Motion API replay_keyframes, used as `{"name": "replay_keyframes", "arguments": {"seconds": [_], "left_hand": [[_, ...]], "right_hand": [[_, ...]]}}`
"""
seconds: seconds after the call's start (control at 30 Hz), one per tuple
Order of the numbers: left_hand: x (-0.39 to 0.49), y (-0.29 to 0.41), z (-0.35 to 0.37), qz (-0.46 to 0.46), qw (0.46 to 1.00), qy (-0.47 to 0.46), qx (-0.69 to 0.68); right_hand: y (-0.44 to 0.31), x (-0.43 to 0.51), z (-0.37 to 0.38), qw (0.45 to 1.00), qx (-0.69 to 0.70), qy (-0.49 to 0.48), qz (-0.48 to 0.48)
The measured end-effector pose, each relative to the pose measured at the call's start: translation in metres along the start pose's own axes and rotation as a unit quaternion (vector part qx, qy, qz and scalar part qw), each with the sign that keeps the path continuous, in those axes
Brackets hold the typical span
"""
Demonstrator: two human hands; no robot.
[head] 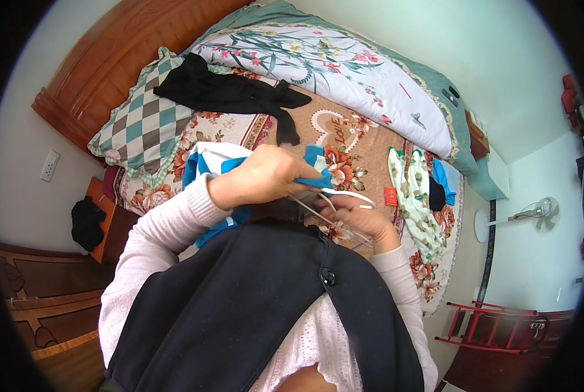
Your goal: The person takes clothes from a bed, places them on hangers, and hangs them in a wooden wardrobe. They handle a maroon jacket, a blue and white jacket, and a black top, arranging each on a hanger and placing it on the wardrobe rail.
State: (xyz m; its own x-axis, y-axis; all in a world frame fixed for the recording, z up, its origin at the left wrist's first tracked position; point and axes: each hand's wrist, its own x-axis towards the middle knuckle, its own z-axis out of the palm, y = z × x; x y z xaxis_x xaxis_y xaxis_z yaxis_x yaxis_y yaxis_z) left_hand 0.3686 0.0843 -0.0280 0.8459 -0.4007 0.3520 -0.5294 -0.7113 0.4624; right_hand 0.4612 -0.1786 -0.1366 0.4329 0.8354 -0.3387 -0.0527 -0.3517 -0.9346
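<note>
My left hand (272,174) is closed on the edge of a blue and white garment (206,164), which hangs under and to the left of my wrist. From beside its fingertips runs a thin white clothes hanger (348,193), with its curved hook towards the right. My right hand (358,215), slightly blurred, has bent fingers on the hanger's thin lower part, a little right of and below my left hand. The garment's lower part is partly hidden by my forearm and black vest.
Across the floral bedspread (253,132) lie a black garment (223,90), patterned trousers (414,196), a red packet (390,196) and small blue clothes (444,179). A checked pillow (147,117) rests by the wooden headboard (120,54). On the right are a white fan (542,213) and a red folding ladder (493,328).
</note>
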Motion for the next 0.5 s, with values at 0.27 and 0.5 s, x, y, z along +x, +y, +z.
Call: {"name": "replay_keyframes", "arguments": {"seconds": [0.27,0.5], "left_hand": [[-0.001,-0.005,-0.028,-0.028,0.992,0.009,-0.125],[0.005,-0.003,-0.056,-0.068,0.988,-0.005,-0.136]], "right_hand": [[0.111,0.058,0.006,0.964,-0.126,0.191,-0.133],[0.028,0.055,0.019,0.99,0.107,0.079,-0.047]]}}
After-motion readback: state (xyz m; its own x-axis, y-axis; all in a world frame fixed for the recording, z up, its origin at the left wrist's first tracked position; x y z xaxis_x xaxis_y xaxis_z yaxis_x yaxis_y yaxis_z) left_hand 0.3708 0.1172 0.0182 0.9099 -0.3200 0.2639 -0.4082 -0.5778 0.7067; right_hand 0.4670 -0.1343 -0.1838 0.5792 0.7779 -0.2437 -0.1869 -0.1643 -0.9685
